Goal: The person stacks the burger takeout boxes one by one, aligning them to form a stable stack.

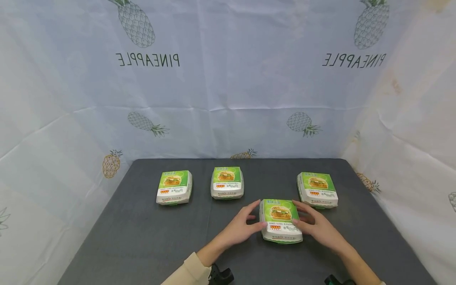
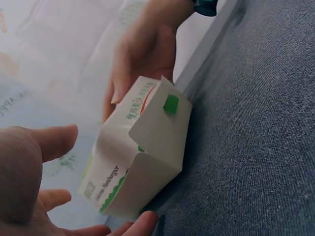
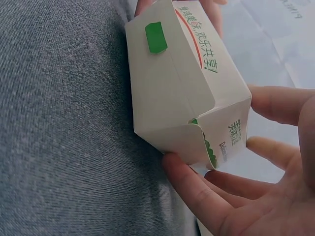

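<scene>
Near box (image 1: 281,225) sits upright on the grey table (image 1: 142,245), in front of the other 3, between yr hands. Your L hand (image 1: 239,228) has thumb & fingers spread apart along the box's L side; the L wrist view shows its thumb clear of the card, but can't tell whether any fingertip touches. Your R hand (image 1: 322,231) has fingers spread & relaxed, tips on the R side, thumb by the top edge; not clamped, AFAICT. Best approach: match both hands' height, bring L in till contact is equal, then press lightly w/ flat fingertips, low on the walls. Don't squeeze hard; card prob. dents & the lid could pop, so keep fingers off the green tab (image 3: 156,37) on the front. If you slide it, keep it flat & square, both sides at the same pace. Mind yr R knuckles: right box (image 1: 318,190) is just behind that hand. Mid box (image 1: 227,183) & left box (image 1: 174,187) are farther off.
</scene>
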Demonstrator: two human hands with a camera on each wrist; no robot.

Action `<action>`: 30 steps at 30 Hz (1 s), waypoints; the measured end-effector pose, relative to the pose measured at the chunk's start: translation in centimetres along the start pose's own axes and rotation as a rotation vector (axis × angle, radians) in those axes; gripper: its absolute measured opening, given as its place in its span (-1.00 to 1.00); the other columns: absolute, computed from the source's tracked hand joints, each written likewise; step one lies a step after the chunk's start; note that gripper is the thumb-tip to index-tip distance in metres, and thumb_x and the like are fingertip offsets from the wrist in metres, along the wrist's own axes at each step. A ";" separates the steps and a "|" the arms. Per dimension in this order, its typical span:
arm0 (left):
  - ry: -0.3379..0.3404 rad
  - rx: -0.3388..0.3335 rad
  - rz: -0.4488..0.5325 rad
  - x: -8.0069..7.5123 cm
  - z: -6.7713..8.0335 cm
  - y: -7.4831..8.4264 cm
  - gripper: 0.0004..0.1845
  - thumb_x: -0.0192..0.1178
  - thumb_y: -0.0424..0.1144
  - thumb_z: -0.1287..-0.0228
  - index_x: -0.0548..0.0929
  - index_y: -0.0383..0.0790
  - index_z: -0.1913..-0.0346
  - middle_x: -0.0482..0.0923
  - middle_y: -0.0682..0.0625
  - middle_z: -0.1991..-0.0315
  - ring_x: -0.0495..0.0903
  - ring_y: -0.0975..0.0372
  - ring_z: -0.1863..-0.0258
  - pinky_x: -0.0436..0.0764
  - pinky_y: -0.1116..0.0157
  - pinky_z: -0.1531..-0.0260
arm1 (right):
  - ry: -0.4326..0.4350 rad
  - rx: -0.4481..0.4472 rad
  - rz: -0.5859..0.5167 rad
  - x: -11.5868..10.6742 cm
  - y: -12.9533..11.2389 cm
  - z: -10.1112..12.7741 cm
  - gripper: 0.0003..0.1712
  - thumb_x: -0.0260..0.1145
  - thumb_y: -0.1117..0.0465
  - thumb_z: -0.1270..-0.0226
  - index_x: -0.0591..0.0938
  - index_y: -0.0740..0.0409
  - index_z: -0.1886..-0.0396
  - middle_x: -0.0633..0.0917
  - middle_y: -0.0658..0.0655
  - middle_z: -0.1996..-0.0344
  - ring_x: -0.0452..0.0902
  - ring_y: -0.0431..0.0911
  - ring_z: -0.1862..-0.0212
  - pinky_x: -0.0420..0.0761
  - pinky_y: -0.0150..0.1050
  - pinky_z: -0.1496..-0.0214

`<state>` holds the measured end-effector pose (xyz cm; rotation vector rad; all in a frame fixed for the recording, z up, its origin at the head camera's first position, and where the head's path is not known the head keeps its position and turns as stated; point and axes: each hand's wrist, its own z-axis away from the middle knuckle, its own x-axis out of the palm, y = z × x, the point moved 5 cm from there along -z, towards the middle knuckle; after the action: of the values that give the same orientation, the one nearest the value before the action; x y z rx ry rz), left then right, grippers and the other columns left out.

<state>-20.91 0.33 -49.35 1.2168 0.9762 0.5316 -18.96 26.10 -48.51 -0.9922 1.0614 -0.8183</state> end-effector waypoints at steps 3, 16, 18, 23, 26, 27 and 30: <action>0.000 -0.013 0.009 0.2 -0.3 0.0 -0.24 0.29 -0.01 -0.43 0.22 0.05 -0.60 0.22 -0.17 -0.47 0.50 -0.06 -0.27 0.57 0.08 -0.11 | -0.012 0.005 -0.026 0.2 0.1 0.0 -0.17 0.32 0.06 -0.50 0.17 0.09 -0.62 0.21 0.44 -0.48 0.44 0.27 -0.31 0.67 -0.15 0.01; 0.023 -0.014 0.037 -1.3 0.6 0.3 -0.24 0.29 -0.03 -0.43 0.22 0.02 -0.59 0.28 -0.15 -0.45 0.56 0.04 -0.17 0.62 0.21 0.11 | -0.007 -0.012 -0.040 2.2 -1.3 -0.6 -0.17 0.35 0.04 -0.47 0.22 0.01 -0.61 0.24 0.39 -0.48 0.42 0.27 -0.34 0.67 -0.15 0.00; 0.029 -0.002 0.030 -1.8 1.0 0.4 -0.23 0.29 -0.04 -0.43 0.21 0.00 -0.59 0.29 -0.16 -0.44 0.56 0.03 -0.17 0.62 0.22 0.11 | -0.013 -0.022 -0.034 2.8 -1.7 -0.8 -0.18 0.36 0.04 -0.46 0.22 0.01 -0.61 0.25 0.38 -0.48 0.43 0.27 -0.33 0.67 -0.14 -0.01; 0.040 0.015 0.018 -3.3 2.0 0.3 -0.23 0.28 -0.04 -0.44 0.20 -0.03 -0.60 0.31 -0.17 -0.41 0.56 -0.01 -0.17 0.62 0.20 0.11 | -0.020 -0.043 0.013 4.1 -2.6 -1.3 -0.17 0.38 0.02 -0.44 0.24 -0.03 -0.60 0.29 0.34 -0.47 0.45 0.24 -0.30 0.66 -0.15 -0.01; 0.043 0.019 0.018 -4.0 2.6 0.1 -0.23 0.26 -0.03 -0.45 0.19 -0.05 -0.60 0.31 -0.18 -0.40 0.55 -0.03 -0.18 0.62 0.17 0.09 | -0.035 -0.064 0.033 4.8 -3.1 -1.6 -0.15 0.38 0.01 -0.44 0.23 -0.02 -0.61 0.30 0.34 -0.46 0.47 0.24 -0.28 0.65 -0.15 -0.01; 0.044 0.018 0.023 -4.3 2.8 0.0 -0.23 0.26 -0.02 -0.45 0.19 -0.05 -0.60 0.32 -0.18 -0.40 0.55 -0.04 -0.19 0.62 0.16 0.08 | -0.042 -0.072 0.039 5.1 -3.2 -1.7 -0.15 0.38 0.01 -0.44 0.22 -0.01 -0.61 0.30 0.35 -0.46 0.47 0.24 -0.28 0.64 -0.14 -0.01; 0.051 0.018 0.009 -4.9 3.3 -0.4 -0.23 0.26 0.00 -0.45 0.20 -0.04 -0.60 0.32 -0.19 -0.40 0.55 -0.04 -0.18 0.61 0.14 0.05 | -0.062 -0.092 0.051 5.7 -3.5 -2.0 -0.13 0.39 0.01 -0.43 0.21 0.02 -0.61 0.31 0.36 -0.45 0.48 0.25 -0.28 0.64 -0.13 -0.02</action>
<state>-20.65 -5.41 -47.97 1.2289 1.0211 0.5644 -19.42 19.22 -47.37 -1.0577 1.0747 -0.6982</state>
